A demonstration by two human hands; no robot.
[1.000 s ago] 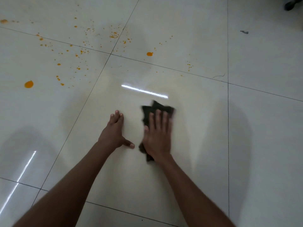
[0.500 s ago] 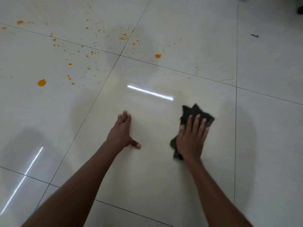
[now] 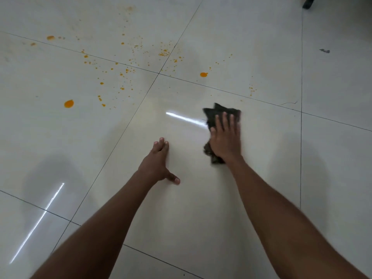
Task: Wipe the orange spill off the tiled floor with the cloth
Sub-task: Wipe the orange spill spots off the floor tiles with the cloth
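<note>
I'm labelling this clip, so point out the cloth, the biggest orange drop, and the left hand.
cloth (image 3: 218, 112), head view, far exposed edge.
biggest orange drop (image 3: 69, 103), head view, its centre.
left hand (image 3: 156, 163), head view, back of hand.

One head-worn wide-angle view, looking forward and steeply down onto the tiled floor (image 3: 201, 208), close in. Both forearms run up from the bottom edge toward mid-frame; floor fills it edge to edge.
</note>
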